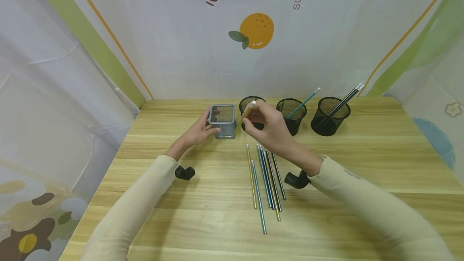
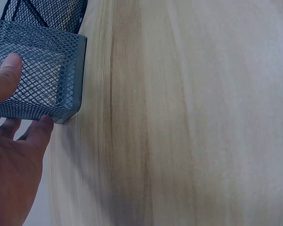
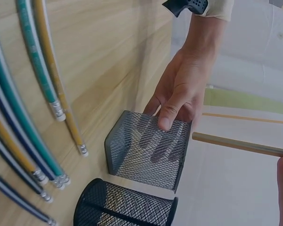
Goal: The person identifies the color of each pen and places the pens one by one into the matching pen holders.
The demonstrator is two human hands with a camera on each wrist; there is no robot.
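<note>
A grey square mesh pen holder (image 1: 225, 130) stands upright towards the back of the table. My left hand (image 1: 197, 134) holds it from the left, thumb on the front side and fingers round the far side; the right wrist view shows those fingers (image 3: 153, 104) through the mesh. My right hand (image 1: 273, 128) pinches a yellow pencil (image 1: 248, 110) near its white eraser, eraser end up. In the right wrist view the pencil's plain lower end points towards the square holder's opening, apart from it. Behind my right hand, a round black mesh pen holder (image 1: 252, 99) is partly hidden.
Further right stand two more round black holders, one with a teal pencil (image 1: 304, 102), the other with dark pencils (image 1: 342, 103). Several yellow, teal and dark pencils (image 1: 259, 198) lie on the wooden table (image 1: 203, 220) in front. A printed curtain (image 1: 181, 51) hangs behind.
</note>
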